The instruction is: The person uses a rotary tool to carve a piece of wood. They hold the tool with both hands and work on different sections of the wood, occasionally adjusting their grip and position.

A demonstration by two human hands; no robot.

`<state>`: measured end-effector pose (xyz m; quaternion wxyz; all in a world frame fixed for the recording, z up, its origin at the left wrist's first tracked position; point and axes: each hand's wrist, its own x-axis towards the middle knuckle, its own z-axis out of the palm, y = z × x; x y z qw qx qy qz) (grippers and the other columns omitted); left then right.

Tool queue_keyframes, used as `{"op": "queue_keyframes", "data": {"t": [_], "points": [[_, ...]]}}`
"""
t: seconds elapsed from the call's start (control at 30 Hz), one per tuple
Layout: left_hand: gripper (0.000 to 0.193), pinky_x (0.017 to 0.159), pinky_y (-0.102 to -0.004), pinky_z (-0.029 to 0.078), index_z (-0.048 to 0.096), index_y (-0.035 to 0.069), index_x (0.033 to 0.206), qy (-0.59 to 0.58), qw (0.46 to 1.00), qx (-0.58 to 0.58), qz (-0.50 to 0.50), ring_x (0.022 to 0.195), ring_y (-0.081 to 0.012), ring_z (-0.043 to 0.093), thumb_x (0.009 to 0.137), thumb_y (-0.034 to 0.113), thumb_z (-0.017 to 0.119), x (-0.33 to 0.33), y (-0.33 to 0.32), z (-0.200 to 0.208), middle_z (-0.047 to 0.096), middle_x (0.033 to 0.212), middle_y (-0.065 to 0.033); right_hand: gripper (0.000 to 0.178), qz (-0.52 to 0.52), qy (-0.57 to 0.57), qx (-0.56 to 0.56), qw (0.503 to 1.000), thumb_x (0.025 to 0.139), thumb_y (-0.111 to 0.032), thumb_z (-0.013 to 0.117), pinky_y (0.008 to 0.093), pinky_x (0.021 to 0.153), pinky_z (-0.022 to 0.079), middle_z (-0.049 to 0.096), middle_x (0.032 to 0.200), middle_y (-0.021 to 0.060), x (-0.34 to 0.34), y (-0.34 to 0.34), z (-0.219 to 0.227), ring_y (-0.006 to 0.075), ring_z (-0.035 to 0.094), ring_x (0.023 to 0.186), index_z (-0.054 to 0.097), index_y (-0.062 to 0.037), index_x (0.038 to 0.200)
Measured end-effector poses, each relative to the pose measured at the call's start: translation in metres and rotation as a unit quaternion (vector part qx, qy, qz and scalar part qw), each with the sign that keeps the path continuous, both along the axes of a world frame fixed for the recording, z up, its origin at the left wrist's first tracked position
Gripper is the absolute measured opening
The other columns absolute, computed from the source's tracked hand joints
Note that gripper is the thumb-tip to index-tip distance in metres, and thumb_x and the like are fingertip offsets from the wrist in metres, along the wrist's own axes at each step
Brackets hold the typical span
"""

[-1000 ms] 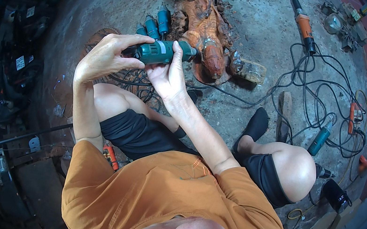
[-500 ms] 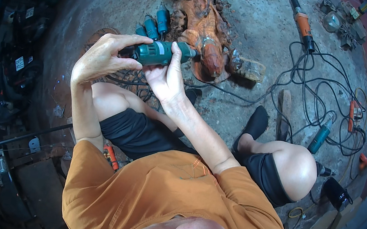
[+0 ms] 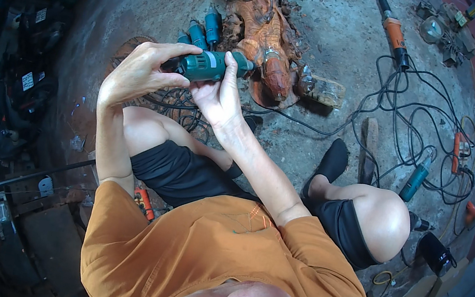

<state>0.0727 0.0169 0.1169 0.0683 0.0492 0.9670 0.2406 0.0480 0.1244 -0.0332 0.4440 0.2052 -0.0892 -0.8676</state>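
Observation:
A teal die grinder (image 3: 205, 66) lies level between my hands, its nose pointing right toward the wood carving. My left hand (image 3: 143, 69) grips its rear end, thumb below and fingers above. Beneath the front half, my right hand (image 3: 221, 94) cradles the body, with the thumb laid over the top. Just beyond the nose is the reddish-brown wood carving (image 3: 260, 35), gnarled along its edges. Whether the tip touches the carving I cannot tell.
Several teal power tools (image 3: 211, 26) stand behind my hands. At the far right lies an orange grinder (image 3: 393, 33); tangled black cables (image 3: 406, 106) spread below it. A wooden block (image 3: 326, 91) sits by the carving, and another teal tool (image 3: 415, 180) lies right of my knee.
The view has shifted slightly. Both hands keep their hold on the die grinder, which has hardly moved relative to the carving.

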Motion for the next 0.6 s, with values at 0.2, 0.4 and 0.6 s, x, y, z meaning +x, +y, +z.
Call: {"op": "queue_keyframes", "data": {"t": [0.2, 0.4, 0.6], "points": [[0.053, 0.064, -0.0323, 0.052, 0.065, 0.005, 0.117, -0.012, 1.000, -0.023, -0.003, 0.077, -0.0250, 0.068, 0.068, 0.019, 0.080, -0.002, -0.003, -0.005, 0.069, 0.097, -0.0185, 0.051, 0.004, -0.020, 0.016, 1.000, 0.090, -0.047, 0.062, 0.0395, 0.097, 0.046, 0.057, 0.115, 0.0071, -0.002, 0.000, -0.001, 0.0204, 0.056, 0.109, 0.048, -0.0091, 0.120], [0.052, 0.067, -0.0343, 0.053, 0.065, 0.006, 0.116, 0.010, 0.999, -0.012, -0.030, 0.076, -0.0265, 0.068, 0.068, 0.020, 0.080, -0.003, 0.000, -0.004, 0.069, 0.093, -0.0173, 0.053, 0.005, -0.030, 0.004, 1.000, 0.092, -0.047, 0.059, 0.0406, 0.099, 0.045, 0.056, 0.122, 0.0070, 0.001, 0.000, -0.006, 0.0200, 0.054, 0.112, 0.047, -0.0099, 0.128], [0.052, 0.064, -0.0337, 0.051, 0.065, 0.007, 0.116, -0.024, 0.999, -0.027, -0.019, 0.073, -0.0265, 0.066, 0.067, 0.019, 0.080, -0.001, 0.001, 0.004, 0.069, 0.092, -0.0173, 0.050, -0.002, -0.046, 0.013, 0.999, 0.091, -0.046, 0.061, 0.0388, 0.097, 0.046, 0.058, 0.115, 0.0080, 0.006, 0.004, 0.005, 0.0214, 0.057, 0.107, 0.048, -0.0072, 0.119]]}}
